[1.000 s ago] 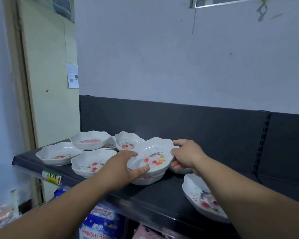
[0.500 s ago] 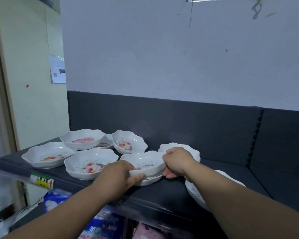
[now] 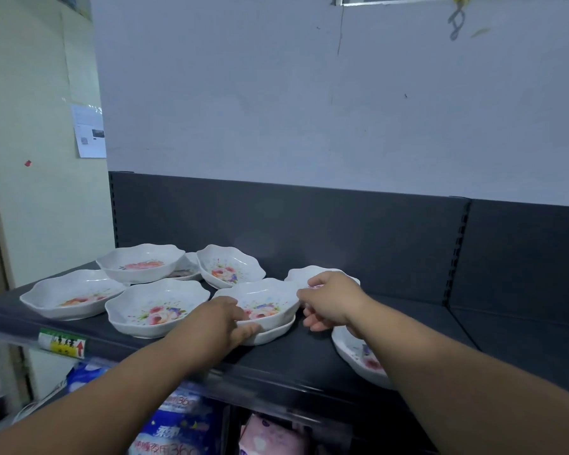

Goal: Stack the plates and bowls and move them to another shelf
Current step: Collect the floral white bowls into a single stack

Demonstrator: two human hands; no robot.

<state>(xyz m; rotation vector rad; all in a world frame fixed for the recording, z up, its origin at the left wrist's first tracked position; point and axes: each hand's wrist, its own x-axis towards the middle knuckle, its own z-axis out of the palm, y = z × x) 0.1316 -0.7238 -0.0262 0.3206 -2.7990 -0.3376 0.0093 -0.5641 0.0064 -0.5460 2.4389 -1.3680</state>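
Several white scalloped bowls with flower prints sit on a dark shelf. In the middle, the top bowl is nested in a lower bowl. My left hand grips the top bowl's left rim, thumb inside and fingers underneath. My right hand touches the right rim with a fingertip; its lower fingers hang loosely curled, apart from the bowl. Another bowl is partly hidden behind my right hand. My right forearm covers part of a front-right bowl.
Loose bowls stand at the left: far left, front left, back left, back middle, with a small plate between them. A price tag marks the shelf edge. Packaged goods fill the shelf below.
Both hands lowered the tilted bowl until it nested flat in the bowl beneath. My right hand's lower fingers have since come away from the rim.
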